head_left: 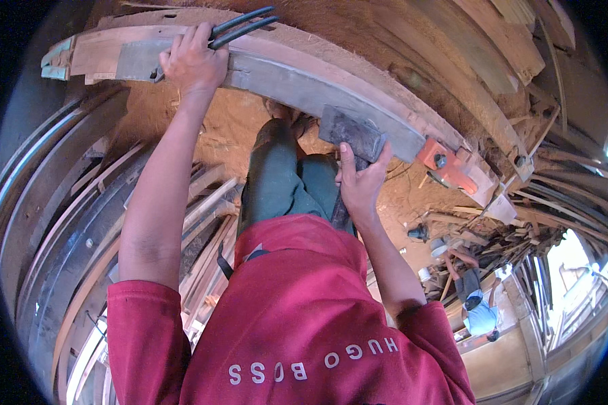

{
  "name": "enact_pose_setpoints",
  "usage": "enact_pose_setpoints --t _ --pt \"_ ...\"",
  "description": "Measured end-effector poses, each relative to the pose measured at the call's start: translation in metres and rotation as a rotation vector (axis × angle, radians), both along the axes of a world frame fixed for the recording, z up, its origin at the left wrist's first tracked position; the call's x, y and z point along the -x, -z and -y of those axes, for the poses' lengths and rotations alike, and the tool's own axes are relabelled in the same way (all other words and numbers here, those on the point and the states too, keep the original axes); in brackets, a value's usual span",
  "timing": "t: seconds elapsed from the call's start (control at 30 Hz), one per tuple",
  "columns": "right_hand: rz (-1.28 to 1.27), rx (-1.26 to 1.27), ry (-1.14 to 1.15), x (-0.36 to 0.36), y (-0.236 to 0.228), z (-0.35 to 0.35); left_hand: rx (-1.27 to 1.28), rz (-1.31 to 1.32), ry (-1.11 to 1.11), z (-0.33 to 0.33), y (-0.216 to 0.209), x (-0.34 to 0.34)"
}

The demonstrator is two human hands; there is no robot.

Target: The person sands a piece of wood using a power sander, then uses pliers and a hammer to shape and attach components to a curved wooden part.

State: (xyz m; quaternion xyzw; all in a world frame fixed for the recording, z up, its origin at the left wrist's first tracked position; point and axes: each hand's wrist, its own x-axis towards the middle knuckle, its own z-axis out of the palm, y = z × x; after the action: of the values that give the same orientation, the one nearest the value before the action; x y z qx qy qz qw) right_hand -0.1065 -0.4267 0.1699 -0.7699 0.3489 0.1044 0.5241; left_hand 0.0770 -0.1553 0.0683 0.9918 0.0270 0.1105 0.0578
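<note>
Evidently, a heavy block-headed hammer point(348, 128) is sitting in the right grip point(361, 181), its head just above and left of the fingers; that grip is wrapping the handle close under the head, thumb pressing on the head's side. The head's long axis is slanting down to the right, roughly along the curved beam point(284, 79) behind it, while the handle is running back toward the body. Whether head and beam are touching, I cannot tell. The left grip point(194, 62) is closing firmly round a dark two-pronged tool point(246, 25), whose prongs are pointing away to the upper right, and it is resting over the beam near its left end. The right grip is thus being the nearer to the hammer and to the beam's right half. The beam's near edge is passing below the left grip and behind the hammer head; an orange tool point(452, 173) is bounding movement to the right. Below this edge, trousered legs point(287, 175) are taking up space between the grips, with sawdusty floor point(398, 196) giving room right of the right grip. Stacked planks point(54, 182) are filling the lower left beyond the left grip, and a co-worker point(479, 314) is bending well apart, lower right.
</note>
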Motion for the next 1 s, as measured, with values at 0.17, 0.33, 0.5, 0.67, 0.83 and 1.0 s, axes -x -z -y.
enact_pose_setpoints --t 0.17,0.33,0.5,0.67,0.83,1.0 --pt "-0.025 0.297 -0.219 -0.005 0.002 0.015 -0.023 -0.019 -0.017 -0.002 0.003 -0.003" --pt "-0.117 -0.036 -0.102 -0.016 -0.005 0.024 0.007 -0.007 -0.019 0.0 0.002 -0.001" --pt "-0.098 -0.042 -0.132 -0.018 -0.017 0.038 -0.017 -0.039 -0.014 0.0 0.002 -0.002" --pt "0.28 0.476 -0.339 0.013 -0.021 0.083 -0.047 -0.029 -0.012 -0.003 -0.001 0.001" --pt "0.315 0.788 -0.76 0.004 -0.005 0.133 -0.032 0.032 -0.002 0.0 0.0 0.0" --pt "0.419 0.832 -0.948 -0.007 0.008 0.152 -0.113 0.12 0.101 0.0 -0.015 0.001"
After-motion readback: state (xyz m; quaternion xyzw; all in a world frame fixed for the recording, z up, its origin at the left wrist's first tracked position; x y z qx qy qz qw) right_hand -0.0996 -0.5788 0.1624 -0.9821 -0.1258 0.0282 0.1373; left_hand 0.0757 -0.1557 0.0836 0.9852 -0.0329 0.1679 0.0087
